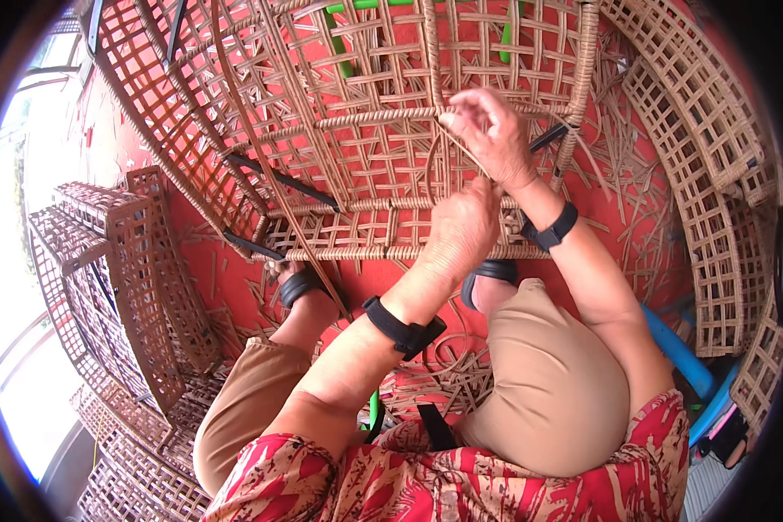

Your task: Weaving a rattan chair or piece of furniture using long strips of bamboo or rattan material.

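Observation:
In front of me stands a large woven wicker frame, its open lattice of flat tan strips running between wrapped rails. My left hand is closed like a fist just above the lower rails, with a thin tan wicker strip running up from it. Just above and to the right, my right hand bends its fingers beside the upright wrapped post, at the strip's upper end. Its thumb and forefinger seem pinched on that strip. Long loose strips hang across the lattice at left. Dark bars brace the frame's corners.
Finished-looking woven panels are stacked at left and at right. Cut strip scraps litter the red floor between my legs. A green stool-like frame shows behind the lattice. Blue tubing lies beside my right leg.

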Demonstrator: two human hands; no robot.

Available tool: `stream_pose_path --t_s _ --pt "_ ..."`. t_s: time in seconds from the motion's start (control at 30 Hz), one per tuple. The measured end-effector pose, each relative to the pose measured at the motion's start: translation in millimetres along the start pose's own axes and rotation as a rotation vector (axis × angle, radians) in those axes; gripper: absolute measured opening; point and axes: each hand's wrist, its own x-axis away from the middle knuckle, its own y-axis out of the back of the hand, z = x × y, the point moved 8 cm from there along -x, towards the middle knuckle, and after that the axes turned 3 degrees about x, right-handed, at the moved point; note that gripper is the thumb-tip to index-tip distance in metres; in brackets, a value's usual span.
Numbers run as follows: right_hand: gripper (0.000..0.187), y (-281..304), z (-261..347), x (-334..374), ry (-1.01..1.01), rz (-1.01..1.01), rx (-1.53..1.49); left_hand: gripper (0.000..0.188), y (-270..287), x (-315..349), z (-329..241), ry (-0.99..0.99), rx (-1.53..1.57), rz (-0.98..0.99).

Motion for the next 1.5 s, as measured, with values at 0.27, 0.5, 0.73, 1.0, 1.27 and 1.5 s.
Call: stream_pose_path --t_s 0.27,0.5,0.73,1.0,1.27,1.5 --pt "0.028 -38 -39 17 -0.257 0.349 0.113 0.018 -35 95 -58 -0.451 -0.338 0.569" --pt "0.026 -20 -62 22 -0.047 0.100 0.247 0.023 -12 78 -53 -0.303 0.202 1.024" --pt "0.026 -49 -69 41 -0.403 0.051 -0.292 0.020 24 -61 116 0.132 0.752 -0.343" --pt "0.025 -33 -58 43 -0.224 -0.059 -0.213 0.014 -1 -73 99 0.223 1.140 -0.257" --pt "0.023 -36 -75 39 -0.394 -0.062 -0.329 0.011 -8 -79 108 0.191 1.251 -0.091" --pt "0.024 -37 -92 38 -0.542 -0.030 -0.323 0.012 -13 -78 104 0.240 1.242 -0.244"
